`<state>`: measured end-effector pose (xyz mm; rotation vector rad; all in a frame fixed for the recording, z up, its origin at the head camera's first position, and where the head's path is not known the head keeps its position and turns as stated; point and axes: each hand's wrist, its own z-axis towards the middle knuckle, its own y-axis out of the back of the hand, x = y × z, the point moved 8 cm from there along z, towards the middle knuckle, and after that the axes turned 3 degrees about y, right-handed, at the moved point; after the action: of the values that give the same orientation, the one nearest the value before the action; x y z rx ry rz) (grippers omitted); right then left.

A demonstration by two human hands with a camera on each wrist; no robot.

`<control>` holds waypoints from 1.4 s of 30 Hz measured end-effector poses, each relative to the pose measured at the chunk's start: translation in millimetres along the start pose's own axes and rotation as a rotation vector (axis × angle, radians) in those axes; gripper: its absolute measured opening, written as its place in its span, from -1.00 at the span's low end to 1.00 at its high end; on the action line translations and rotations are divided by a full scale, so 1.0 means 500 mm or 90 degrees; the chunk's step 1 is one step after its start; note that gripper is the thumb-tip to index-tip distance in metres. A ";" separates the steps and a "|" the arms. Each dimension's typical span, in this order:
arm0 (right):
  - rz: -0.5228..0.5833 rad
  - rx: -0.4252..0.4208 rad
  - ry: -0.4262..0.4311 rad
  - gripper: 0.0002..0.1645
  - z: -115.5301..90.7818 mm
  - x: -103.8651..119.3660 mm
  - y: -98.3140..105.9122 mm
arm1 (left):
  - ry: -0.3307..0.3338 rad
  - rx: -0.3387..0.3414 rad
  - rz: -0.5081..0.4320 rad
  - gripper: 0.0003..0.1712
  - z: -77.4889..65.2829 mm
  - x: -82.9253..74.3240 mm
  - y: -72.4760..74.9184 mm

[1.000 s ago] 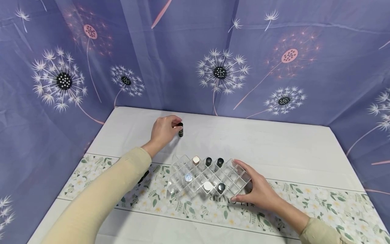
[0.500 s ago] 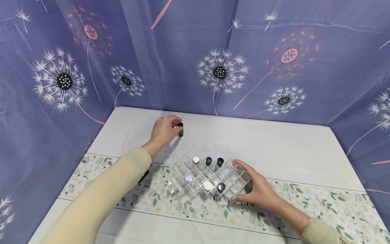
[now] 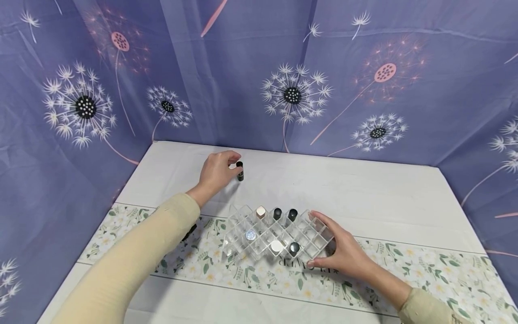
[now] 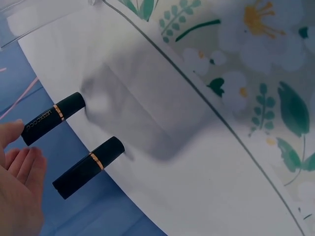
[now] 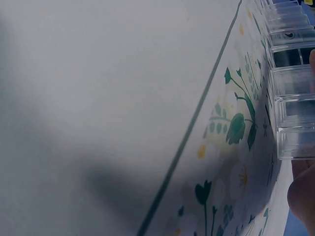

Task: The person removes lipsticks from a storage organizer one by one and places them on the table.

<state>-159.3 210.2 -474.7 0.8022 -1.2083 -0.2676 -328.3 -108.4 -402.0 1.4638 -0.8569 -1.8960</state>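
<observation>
Two black lipsticks with gold bands stand upright on the white tabletop in the left wrist view. My left hand (image 3: pixel 217 171) is at the nearer lipstick (image 4: pixel 54 118), its thumb by the cap and its fingers loosely spread beside it. The other lipstick (image 4: pixel 88 167) stands apart from the hand; in the head view the hand hides it. My right hand (image 3: pixel 344 252) grips the right end of a clear lipstick organizer (image 3: pixel 309 240), thumb at the front and fingers at the back. Several capped tubes sit in its diamond slots, including a white cap (image 3: pixel 277 246) and a blue glittery cap (image 3: pixel 251 235).
A floral strip (image 3: pixel 259 281) of the tablecloth runs under the organizer. Behind the white table (image 3: pixel 384 193) hangs a purple dandelion curtain (image 3: pixel 234 90). Something dark (image 3: pixel 189 232) shows beside the left sleeve, partly hidden.
The left hand's index finger and thumb have parted slightly at the lipstick, which stays in place. My right hand and the organizer have not moved.
</observation>
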 end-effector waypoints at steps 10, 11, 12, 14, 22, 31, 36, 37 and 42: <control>0.003 0.003 0.003 0.52 0.002 0.002 -0.002 | -0.013 -0.002 0.007 -0.56 0.002 -0.008 0.017; 0.002 0.003 0.003 0.52 0.002 0.002 -0.001 | -0.015 -0.001 0.009 -0.56 0.002 -0.010 0.018; 0.001 0.003 0.003 0.52 0.002 0.002 -0.001 | -0.016 0.001 0.013 -0.55 0.002 -0.011 0.020; -0.002 0.003 0.003 0.52 0.002 0.001 -0.001 | -0.017 0.008 0.016 -0.53 0.002 -0.014 0.023; 0.001 0.003 0.003 0.52 0.002 -0.001 -0.002 | -0.027 0.051 0.018 -0.41 -0.008 -0.034 0.042; 0.002 0.005 0.000 0.52 0.000 -0.002 -0.003 | -0.037 0.075 0.009 -0.34 -0.022 -0.041 0.075; 0.006 0.005 -0.001 0.51 -0.001 -0.002 -0.003 | -0.043 0.085 0.014 -0.33 -0.033 -0.045 0.090; 0.006 0.004 -0.001 0.51 0.000 -0.003 -0.003 | -0.045 0.085 0.014 -0.32 -0.035 -0.047 0.092; 0.005 0.002 -0.002 0.52 0.001 -0.002 -0.001 | -0.053 0.092 0.004 -0.28 -0.051 -0.054 0.104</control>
<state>-159.8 210.3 -475.9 0.8003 -1.2146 -0.2595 -294.1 -123.1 -349.9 1.4725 -1.0553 -1.9357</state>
